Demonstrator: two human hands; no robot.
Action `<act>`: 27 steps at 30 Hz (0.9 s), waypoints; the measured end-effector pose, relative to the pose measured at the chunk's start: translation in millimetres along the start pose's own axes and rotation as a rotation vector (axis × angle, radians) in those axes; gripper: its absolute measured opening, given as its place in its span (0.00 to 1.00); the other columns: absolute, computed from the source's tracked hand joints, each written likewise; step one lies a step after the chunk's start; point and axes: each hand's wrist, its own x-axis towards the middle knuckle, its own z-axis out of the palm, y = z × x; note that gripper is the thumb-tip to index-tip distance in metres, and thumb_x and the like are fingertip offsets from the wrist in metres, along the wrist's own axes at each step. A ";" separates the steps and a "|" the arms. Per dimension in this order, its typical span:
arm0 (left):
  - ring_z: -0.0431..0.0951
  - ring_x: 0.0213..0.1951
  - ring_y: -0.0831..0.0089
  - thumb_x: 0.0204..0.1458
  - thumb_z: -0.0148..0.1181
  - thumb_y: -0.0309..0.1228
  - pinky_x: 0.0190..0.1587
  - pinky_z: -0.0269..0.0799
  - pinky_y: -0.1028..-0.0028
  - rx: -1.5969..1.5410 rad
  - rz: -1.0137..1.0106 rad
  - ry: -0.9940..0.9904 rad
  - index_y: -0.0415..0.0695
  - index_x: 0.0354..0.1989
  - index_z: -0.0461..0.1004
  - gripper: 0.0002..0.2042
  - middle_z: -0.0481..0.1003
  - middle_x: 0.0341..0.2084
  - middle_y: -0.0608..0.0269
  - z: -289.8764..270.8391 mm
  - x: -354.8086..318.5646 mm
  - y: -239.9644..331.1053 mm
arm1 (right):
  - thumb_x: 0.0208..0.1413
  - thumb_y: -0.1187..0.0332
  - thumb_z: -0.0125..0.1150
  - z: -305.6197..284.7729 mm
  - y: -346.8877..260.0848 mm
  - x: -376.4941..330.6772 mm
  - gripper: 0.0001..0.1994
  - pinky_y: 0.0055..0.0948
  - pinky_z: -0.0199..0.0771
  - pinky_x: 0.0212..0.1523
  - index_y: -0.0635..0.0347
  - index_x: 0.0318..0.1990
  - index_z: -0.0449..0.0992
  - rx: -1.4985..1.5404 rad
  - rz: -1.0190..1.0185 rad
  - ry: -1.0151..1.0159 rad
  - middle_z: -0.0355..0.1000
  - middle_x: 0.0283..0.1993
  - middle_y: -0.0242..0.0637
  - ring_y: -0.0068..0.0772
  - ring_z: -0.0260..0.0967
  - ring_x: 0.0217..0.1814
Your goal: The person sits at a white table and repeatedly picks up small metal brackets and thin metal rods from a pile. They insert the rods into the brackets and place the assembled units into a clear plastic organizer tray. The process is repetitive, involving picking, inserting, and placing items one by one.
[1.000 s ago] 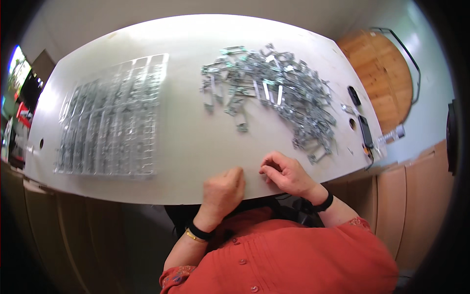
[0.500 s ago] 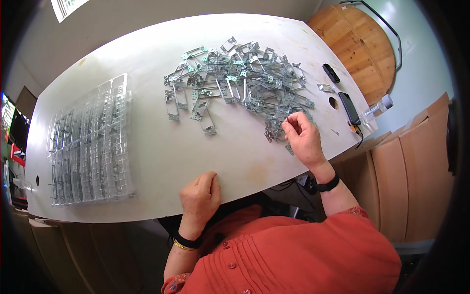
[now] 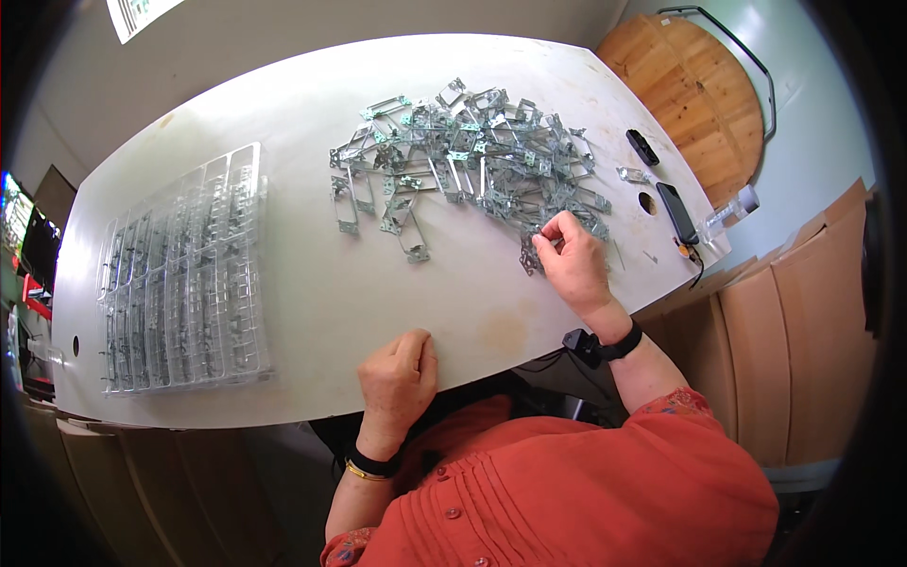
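My right hand (image 3: 578,266) is at the near right edge of a heap of silvery metal brackets (image 3: 472,142). Its thumb and forefinger are pinched at a darker metal bracket (image 3: 531,257) with holes in it, and the fingertips partly cover that piece. Close to the table's front edge, my left hand (image 3: 397,383) rests in a closed fist. Whatever its fingers hold, if anything, is hidden. Some brackets, such as a long frame-shaped one (image 3: 413,241), lie apart from the heap on its left side.
Stacked clear plastic trays (image 3: 266,312) with metal parts in their compartments stand at the left of the white table (image 3: 312,312). Toward the right edge lie a black phone (image 3: 676,213), a black case-like object (image 3: 641,147), a loose metal piece (image 3: 632,175) and a clear bottle (image 3: 727,212).
My right hand has shifted slightly left, its fingertips now at the dark bracket. The left fist stays closed in nearly the same place. The whole view has shifted a little.
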 end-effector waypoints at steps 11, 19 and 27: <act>0.82 0.26 0.54 0.59 0.68 0.21 0.30 0.76 0.62 -0.010 -0.009 -0.014 0.42 0.38 0.82 0.02 0.81 0.27 0.53 -2.8 0.3 1.9 | 0.64 0.69 0.73 28.1 -74.1 -30.1 0.08 0.39 0.76 0.32 0.58 0.43 0.77 0.294 -0.159 -0.285 0.82 0.34 0.41 0.42 0.80 0.30; 0.83 0.27 0.53 0.60 0.68 0.22 0.31 0.77 0.61 0.002 -0.017 -0.031 0.42 0.39 0.82 0.03 0.82 0.28 0.52 -1.1 -1.7 -0.1 | 0.64 0.69 0.73 13.4 -75.4 -30.5 0.08 0.37 0.79 0.35 0.58 0.44 0.78 0.299 -0.168 -0.299 0.85 0.38 0.39 0.41 0.83 0.34; 0.82 0.27 0.55 0.59 0.68 0.20 0.31 0.76 0.63 -0.051 0.005 0.004 0.41 0.40 0.82 0.04 0.81 0.28 0.53 2.7 -2.2 -3.0 | 0.63 0.68 0.73 -62.7 -9.1 -3.7 0.08 0.35 0.79 0.35 0.59 0.42 0.79 -0.080 0.071 -0.045 0.84 0.35 0.41 0.35 0.81 0.31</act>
